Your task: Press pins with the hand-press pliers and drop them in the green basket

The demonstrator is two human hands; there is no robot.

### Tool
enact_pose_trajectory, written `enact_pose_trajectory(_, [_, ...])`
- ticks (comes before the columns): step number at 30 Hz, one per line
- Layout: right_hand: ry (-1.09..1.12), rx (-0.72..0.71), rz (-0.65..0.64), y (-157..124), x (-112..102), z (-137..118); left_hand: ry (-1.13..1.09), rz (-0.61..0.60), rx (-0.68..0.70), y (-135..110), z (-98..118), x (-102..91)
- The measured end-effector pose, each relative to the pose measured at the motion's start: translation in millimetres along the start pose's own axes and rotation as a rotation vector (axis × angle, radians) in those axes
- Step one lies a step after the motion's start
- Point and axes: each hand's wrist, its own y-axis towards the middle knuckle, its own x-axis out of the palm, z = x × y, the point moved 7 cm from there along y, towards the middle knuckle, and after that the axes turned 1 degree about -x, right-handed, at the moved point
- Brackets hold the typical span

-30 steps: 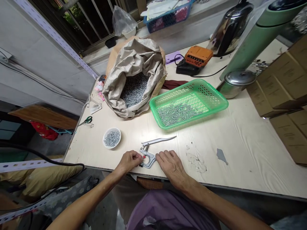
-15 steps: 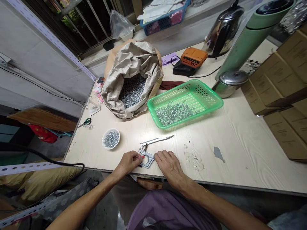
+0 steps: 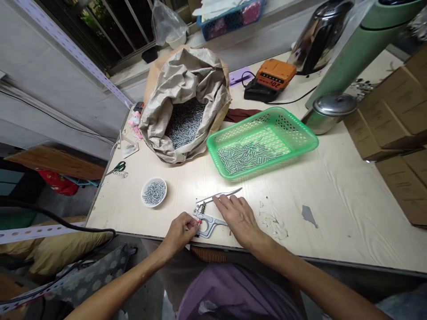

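Note:
A grey metal lever-handled hand tool [image 3: 209, 226] with a coil spring and a red tip lies near the table's front edge. My left hand [image 3: 182, 229] is closed in a pinch at the red tip; what sits between the fingertips is too small to make out. Over the upper lever lies my right hand [image 3: 238, 218], its fingers bent together on the handle and its palm above the lower arm. To the left stands a small white bowl [image 3: 143, 202] full of tiny shiny metal pieces. A green plastic basket [image 3: 296, 149] behind the tool holds slim ridged metal pieces.
A crumpled sack [image 3: 156, 120] of small metal parts stands at the back. Behind the basket are an orange battery [image 3: 276, 73] on a charger, a green flask [image 3: 360, 62] and a lidded metal cup [image 3: 333, 106]. Cardboard boxes [image 3: 396, 115] rise at right; scissors [image 3: 118, 167] lie left.
My right hand has moved up from the lower arm's end onto the upper lever. My left hand stays pinched at the red tip. The view has shifted slightly.

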Motion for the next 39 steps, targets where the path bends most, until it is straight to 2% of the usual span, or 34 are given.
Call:
enact_pose_trajectory(4, [-0.109, -0.082, 0.003, 24.5, 6.7, -1.4, 0.048, -0.025, -0.015, 0.6, 1.3, 3.5])
enact_pose_trajectory(9, [-0.128, -0.075, 0.018, 37.0, 12.2, -1.9, 0.079, -0.027, -0.034, 2.1, 3.0, 4.7])
enact_pose_trajectory(18, [-0.121, -0.026, 0.038, 32.1, 14.7, 0.8, 0.06, -0.071, -0.106, 2.5, -6.6, 8.3])
enact_pose_trajectory(27, [-0.105, 0.017, 0.019, 29.5, 12.2, 10.5, 0.068, -0.055, -0.095, 1.7, -5.2, 7.5])
enact_pose_trajectory(33, [-0.085, 0.021, -0.007, 29.3, 8.7, 14.1, -0.024, -0.115, -0.164, 3.2, -10.7, 11.3])
enact_pose_trajectory(39, [-0.04, 0.009, -0.043, 5.6, -2.8, 18.9, -0.036, -0.06, -0.149, 1.3, -16.4, 9.7])
